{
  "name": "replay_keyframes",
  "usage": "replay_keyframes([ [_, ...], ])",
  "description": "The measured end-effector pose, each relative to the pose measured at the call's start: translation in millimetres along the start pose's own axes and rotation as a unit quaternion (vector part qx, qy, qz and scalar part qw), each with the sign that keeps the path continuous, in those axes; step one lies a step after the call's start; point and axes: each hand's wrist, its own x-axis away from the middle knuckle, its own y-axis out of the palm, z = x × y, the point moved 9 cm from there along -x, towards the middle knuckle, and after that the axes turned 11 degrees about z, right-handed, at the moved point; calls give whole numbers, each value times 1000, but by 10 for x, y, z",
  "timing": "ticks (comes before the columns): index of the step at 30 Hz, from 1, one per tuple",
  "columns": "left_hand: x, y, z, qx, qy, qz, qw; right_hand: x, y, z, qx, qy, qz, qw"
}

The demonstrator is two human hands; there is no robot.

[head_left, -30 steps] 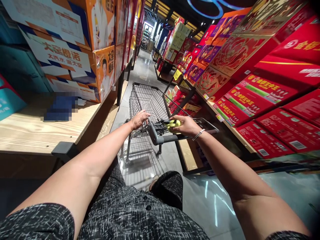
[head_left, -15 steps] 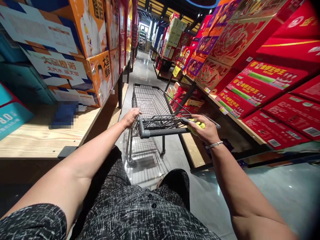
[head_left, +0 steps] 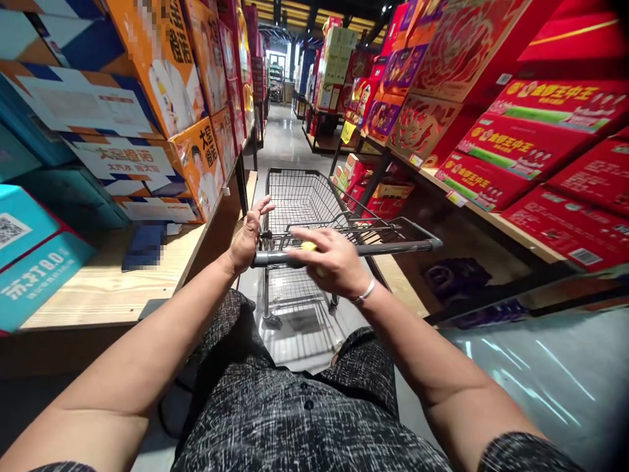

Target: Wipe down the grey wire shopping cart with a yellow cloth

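A wire shopping cart [head_left: 323, 177] stands right in front of me, its basket bare inside. Its grey handle bar [head_left: 393, 248] runs across toward the right. My left hand [head_left: 244, 244] is at the bar's left end, the palm edge against it or close by, fingers raised and apart. Over the left half of the bar lies my right hand [head_left: 335, 261], holding a crumpled yellow cloth [head_left: 308, 246] against it. Most of the cloth is hidden under the fingers, which reach forward.
Orange drink cartons [head_left: 196, 164] and a turquoise box [head_left: 39, 255] are stacked on a wooden shelf [head_left: 98, 295] at left. Red boxes [head_left: 531, 144] line the right shelf. A dark blue item [head_left: 142, 246] lies on the left shelf. The aisle floor [head_left: 285, 131] runs ahead between them.
My right hand has slid left along the handle bar with the yellow cloth. My left hand has loosened from the cart's left corner, its fingers now lifted. The cart's handle has swung right.
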Motion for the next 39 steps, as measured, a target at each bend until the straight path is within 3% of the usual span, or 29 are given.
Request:
replay_keyframes([
  [2,-47,-39,-57,24,-15,-17,999,-190,266,-313,22,-33,-67,997],
  [4,-86,-39,-144,14,-48,-69,996,-320,451,-494,46,-44,-118,991],
  [6,-122,-32,-211,-32,-62,-132,989,-371,523,-538,62,-48,-135,988],
  [9,-210,-48,-220,-101,-28,-193,976,-282,461,-362,73,-44,-118,989],
  [14,-340,-112,-243,-157,-17,-212,965,191,-1,367,96,36,-42,994],
  [21,-474,-193,-317,-220,-4,-214,952,1146,-923,1481,125,198,51,971],
  [23,-532,-222,-369,-252,11,-213,944,1349,-1134,1670,148,238,92,955],
  [25,-608,-275,-433,-294,21,-197,935,1444,-1216,1724,170,263,129,941],
  [28,-725,-337,-471,-374,53,-164,911,1327,-1010,1543,177,260,157,936],
  [32,-818,-300,-398,-462,104,-152,867,808,-340,1001,182,213,151,948],
  [35,-846,-266,-303,-503,115,-135,846,298,197,581,180,157,105,965],
  [39,-746,-138,-216,-475,95,-125,866,-223,634,261,138,70,9,988],
])
